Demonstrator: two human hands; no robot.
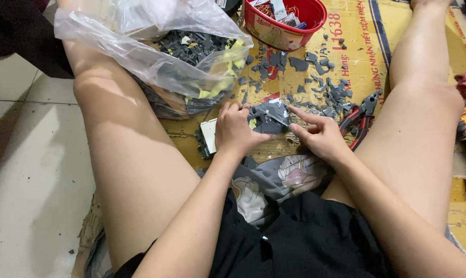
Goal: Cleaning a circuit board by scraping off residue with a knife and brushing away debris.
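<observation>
I sit on the floor with both legs spread over flattened cardboard (356, 56). My left hand (236, 128) grips a flat dark grey panel piece (269, 119) that has a pale plate (209, 135) at its left end. My right hand (318, 135) pinches the panel's right edge, index finger stretched along it. Both hands hold the piece just above the cardboard between my knees.
A clear plastic bag (156, 56) of dark and yellow scraps lies against my left thigh. A red bowl (282, 23) with small parts stands at the back. Several grey fragments (325, 90) litter the cardboard. Red-handled pliers (360, 116) lie by my right thigh.
</observation>
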